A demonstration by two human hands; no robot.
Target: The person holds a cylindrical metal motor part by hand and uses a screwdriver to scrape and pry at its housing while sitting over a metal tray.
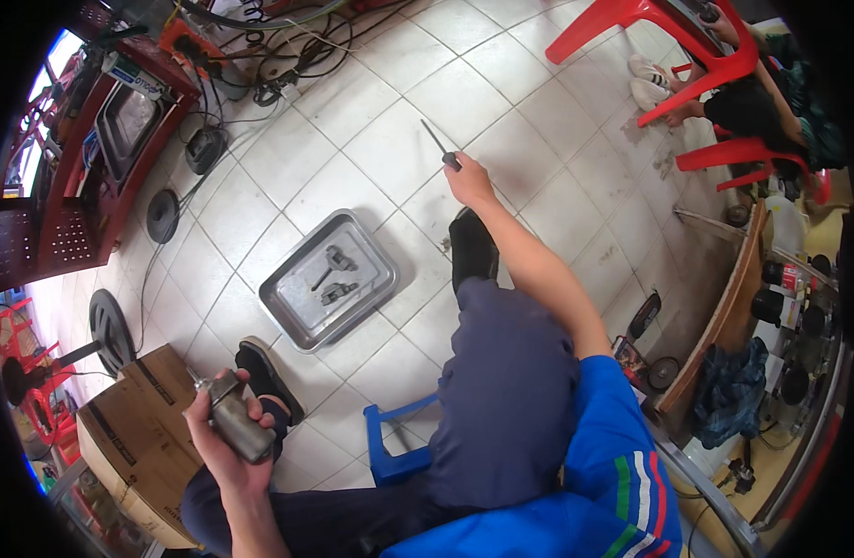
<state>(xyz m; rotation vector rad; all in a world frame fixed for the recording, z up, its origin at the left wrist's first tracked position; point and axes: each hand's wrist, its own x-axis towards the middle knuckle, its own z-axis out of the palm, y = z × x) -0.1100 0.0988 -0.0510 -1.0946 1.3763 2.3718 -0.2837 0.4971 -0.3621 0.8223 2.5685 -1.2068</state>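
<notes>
My left hand [243, 474] is wrapped round a grey metal cylinder [244, 426] with a thin shaft at one end; it looks like a small electric motor. Out ahead, my right hand [473, 183] grips the black handle of a screwdriver [434, 136], whose thin blade points away to the upper left. On the tiled floor between my feet and ahead of them sits a rectangular metal tray [299, 314]. Two small metal parts lie in it: one with a stem [333, 267] and a shorter one [338, 294]. Neither hand touches the tray.
A cardboard box [134, 418] stands beside my left leg, a blue plastic stool [382, 456] under me. Cables [301, 60] and a red tool cabinet [83, 209] are at the far left. At the far right a person sits by red chairs [622, 19]. A wooden-edged bench [724, 316] stands at right.
</notes>
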